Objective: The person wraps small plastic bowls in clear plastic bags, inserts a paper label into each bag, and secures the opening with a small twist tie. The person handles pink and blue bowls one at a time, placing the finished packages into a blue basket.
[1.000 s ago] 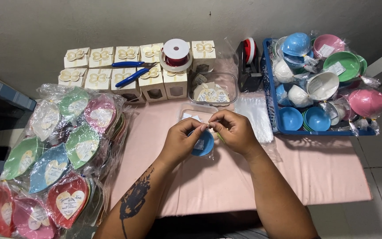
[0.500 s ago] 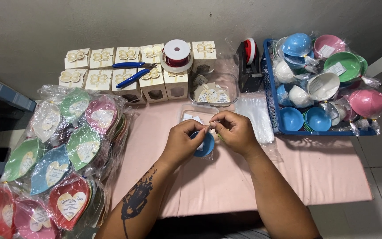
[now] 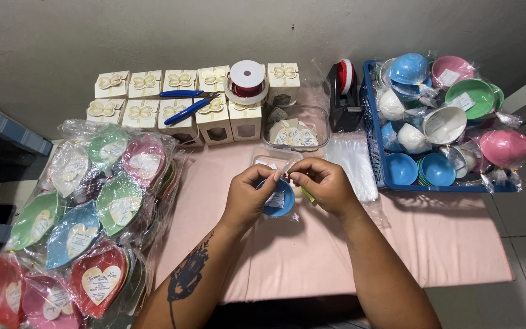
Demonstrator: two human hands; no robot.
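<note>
We are pinching the clear wrapper's neck shut above the small blue bowl (image 3: 277, 199) over the pink table (image 3: 433, 250), left hand (image 3: 248, 198) and right hand (image 3: 324, 184) fingertips together, keeping the gather tight and centred.

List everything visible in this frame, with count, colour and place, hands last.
blue bowl: one, in clear wrap, between both hands.
cream gift boxes: about ten, two rows at the back.
blue pliers: one, atop boxes; another blue-handled tool beside it.
ribbon spool: one, red on white, atop boxes.
clear tub: one, holding heart tags.
tape dispenser: one, black, back centre.
blue basket: one, right, filled with coloured bowls.
wrapped leaf dishes: a pile, mixed colours, left.
pink tablecloth: one.
left hand: pinching the wrap.
right hand: pinching the wrap.
</note>
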